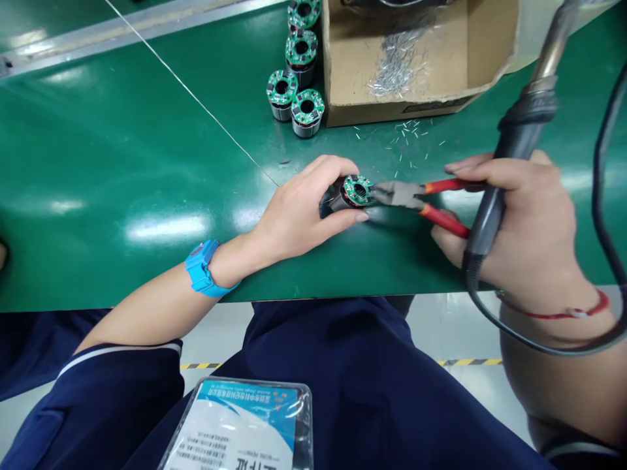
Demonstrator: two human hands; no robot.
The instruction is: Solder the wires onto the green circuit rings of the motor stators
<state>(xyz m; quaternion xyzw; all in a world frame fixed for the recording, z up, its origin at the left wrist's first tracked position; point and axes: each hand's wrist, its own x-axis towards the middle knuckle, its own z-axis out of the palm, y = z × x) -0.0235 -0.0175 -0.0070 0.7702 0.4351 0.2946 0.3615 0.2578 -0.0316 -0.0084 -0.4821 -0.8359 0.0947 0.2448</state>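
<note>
Near the front edge of the green surface (122,170), one small round stator (353,192) with a green circuit ring on top lies tipped on its side, pinched between the thumb and fingers of the left hand (298,212), which curls around it from the left. Four more stators (298,72) of the same kind stand in a cluster toward the back edge, just beside one open cardboard box (372,65) that holds a heap of tiny metal clippings; more clippings (409,134) lie scattered on the surface in front of the box. The right hand (519,222) is closed around two tools at once: one pair of red-handled cutters (421,199), whose tip meets the right side of the held stator, and one dark soldering iron (519,137) pointing up and away, its cable (602,215) looping past the wrist. One blue wristband (202,269) sits on the left wrist.
</note>
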